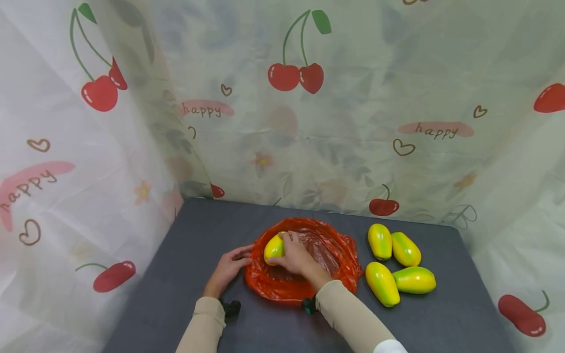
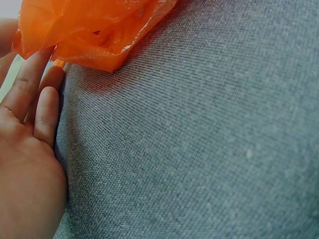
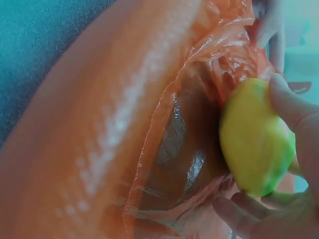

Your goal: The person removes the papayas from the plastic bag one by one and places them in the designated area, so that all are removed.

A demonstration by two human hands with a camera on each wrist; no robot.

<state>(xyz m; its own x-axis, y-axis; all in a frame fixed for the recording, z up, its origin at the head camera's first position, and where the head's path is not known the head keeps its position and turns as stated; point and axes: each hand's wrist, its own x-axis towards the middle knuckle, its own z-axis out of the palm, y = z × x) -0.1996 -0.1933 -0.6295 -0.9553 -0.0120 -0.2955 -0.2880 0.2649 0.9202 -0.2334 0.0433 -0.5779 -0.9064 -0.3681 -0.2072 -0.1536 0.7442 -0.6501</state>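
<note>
A red plastic bag [image 1: 348, 250] lies spread on the table with its mouth open upward. Inside its left part, my right hand [image 1: 296, 255] grips a yellow-green papaya [image 1: 273, 247], thumb on one side and fingers on the other. The right wrist view shows that papaya [image 3: 256, 137] against the bag's thin, crinkled wall [image 3: 219, 55]. At the bag's left edge is my left hand [image 1: 227, 269], its fairly straight fingers touching the plastic. In the left wrist view the bag's edge [image 2: 99, 40] hides the fingertips of the left hand [image 2: 30, 134].
To the right of the bag, several more papayas [image 1: 382, 284] lie close together on the dark grey table [image 1: 176, 294]. A cherry-printed curtain [image 1: 309, 142] hangs behind the table and along both sides.
</note>
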